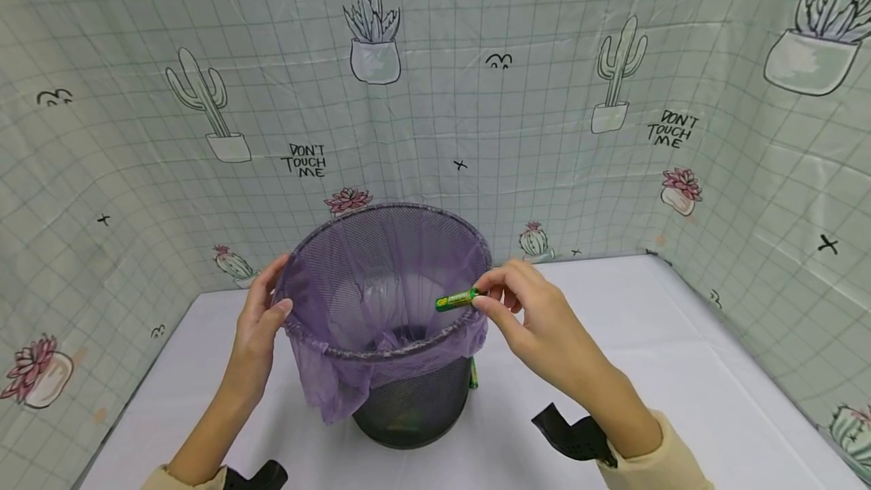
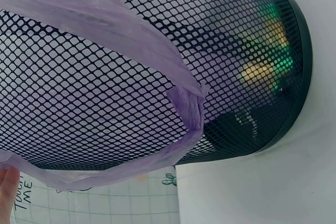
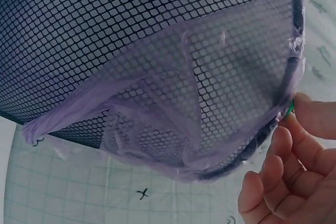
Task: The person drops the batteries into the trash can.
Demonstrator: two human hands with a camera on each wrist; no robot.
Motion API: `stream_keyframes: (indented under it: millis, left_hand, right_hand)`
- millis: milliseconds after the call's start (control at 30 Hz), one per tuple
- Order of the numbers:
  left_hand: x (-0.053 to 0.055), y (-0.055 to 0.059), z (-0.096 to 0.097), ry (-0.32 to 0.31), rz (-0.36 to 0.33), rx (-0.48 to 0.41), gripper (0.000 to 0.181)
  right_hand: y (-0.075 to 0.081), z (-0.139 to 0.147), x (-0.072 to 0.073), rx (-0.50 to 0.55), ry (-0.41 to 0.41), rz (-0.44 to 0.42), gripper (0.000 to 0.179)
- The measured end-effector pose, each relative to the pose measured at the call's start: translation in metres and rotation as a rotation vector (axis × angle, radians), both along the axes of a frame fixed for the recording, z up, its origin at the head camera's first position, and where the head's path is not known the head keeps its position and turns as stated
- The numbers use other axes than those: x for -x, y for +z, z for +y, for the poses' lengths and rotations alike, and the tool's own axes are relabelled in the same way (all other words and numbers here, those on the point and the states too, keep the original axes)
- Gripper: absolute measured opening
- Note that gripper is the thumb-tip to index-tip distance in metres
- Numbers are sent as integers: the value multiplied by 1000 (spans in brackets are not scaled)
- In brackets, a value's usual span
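Note:
A black wire-mesh wastebasket [image 1: 408, 418], lined with a thin purple bag [image 1: 333, 380], stands tilted toward me in the head view. My left hand [image 1: 258, 324] holds its rim on the left, thumb over the edge and fingers along the outside. Between thumb and forefinger, my right hand [image 1: 540, 320] pinches a green GP battery [image 1: 456, 299] over the right side of the basket's mouth. Only a green bit of the battery [image 3: 290, 107] shows in the right wrist view, right at the rim. Blurred green and yellow shapes [image 2: 260, 72] show through the mesh near the base.
Just behind the basket's right side, a green object [image 1: 473, 373] is partly hidden on the white table [image 1: 578, 369]. A cloth backdrop [image 1: 435, 119] with grid lines and cactus drawings rises behind the table and along both sides.

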State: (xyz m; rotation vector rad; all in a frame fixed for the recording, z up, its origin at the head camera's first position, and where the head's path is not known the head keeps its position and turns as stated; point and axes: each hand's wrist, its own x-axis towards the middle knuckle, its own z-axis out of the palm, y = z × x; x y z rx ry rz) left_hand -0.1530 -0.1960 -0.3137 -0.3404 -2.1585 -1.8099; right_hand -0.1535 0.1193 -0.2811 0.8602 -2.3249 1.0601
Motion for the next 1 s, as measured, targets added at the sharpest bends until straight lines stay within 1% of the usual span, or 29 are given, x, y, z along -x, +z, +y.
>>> stream_keyframes:
  millis: [167,533,700,833,1000]
  left_hand:
    - [0,0,0,-4,-3,-5,54]
    - [1,-1,0,-4,9,-8,54]
    - [0,-1,0,0,7,-3,54]
    - [0,-1,0,-4,12,-11,54]
    - [0,-1,0,-10,12,-14,55]
  right_hand:
    - [1,-5,2,-32,-4,14,5]
    - [1,-4,2,-28,-8,-4,4]
    - [0,-2,2,12,-17,-70,3]
    - [-6,3,4,62,-77,-129,8]
    - [-21,12,9,103,-142,-198,14]
